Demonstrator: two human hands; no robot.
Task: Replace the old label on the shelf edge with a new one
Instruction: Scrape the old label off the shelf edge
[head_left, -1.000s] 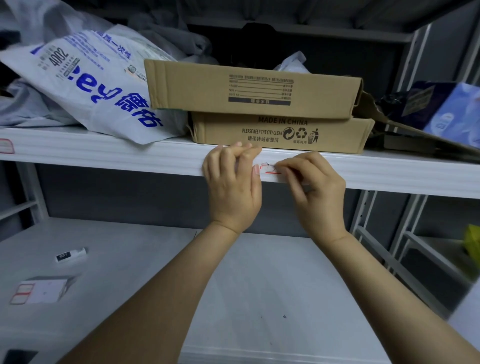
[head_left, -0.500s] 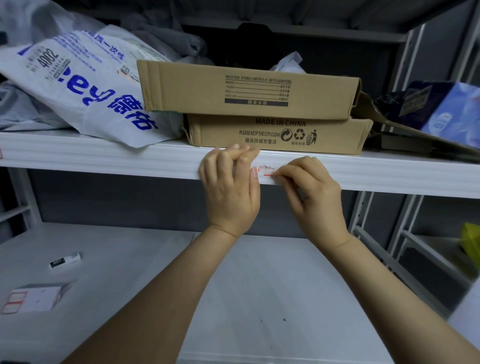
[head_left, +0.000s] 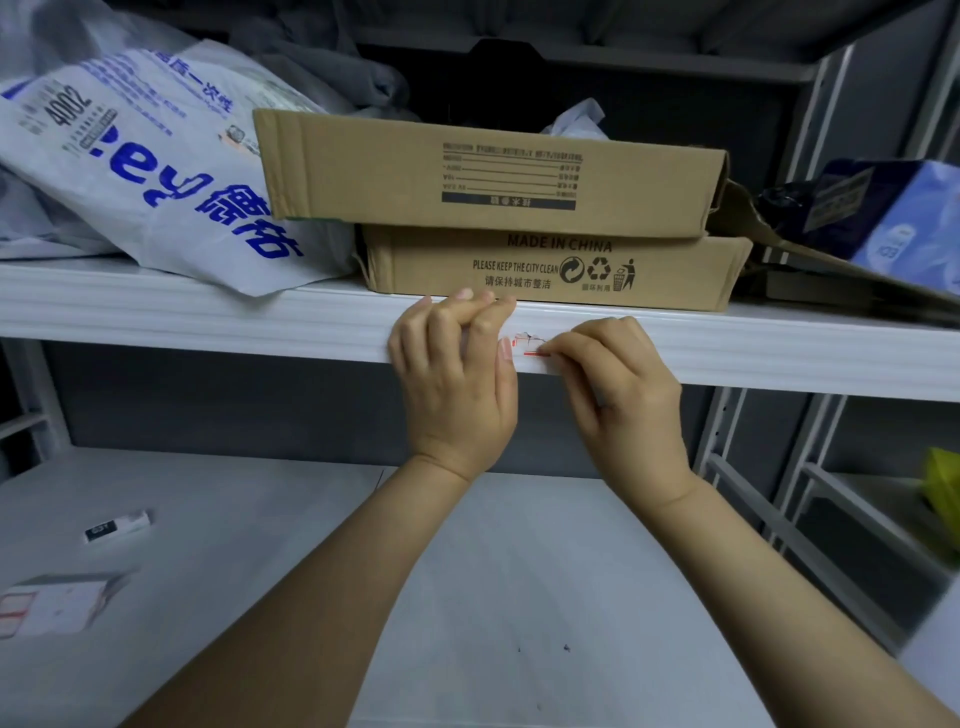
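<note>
Cartons (head_left: 374, 171) sit stacked, contents hidden; left hand (head_left: 457, 384) grips shelf edge (head_left: 208, 322), right hand (head_left: 628, 395) pinches torn label (head_left: 527, 347).

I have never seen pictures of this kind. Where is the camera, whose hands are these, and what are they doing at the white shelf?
There is no machine here. A person wears a wide-angle camera on the head, so you look forward and down along both arms. The right hand pinches at the torn old label, white with red lines, on the shelf edge. The left hand rests beside it with curled fingers; whether it holds anything is hidden. On the shelf lie two stacked cardboard boxes and a white printed bag. On the lower shelf lies a small pack that seems to hold red-edged labels.
</note>
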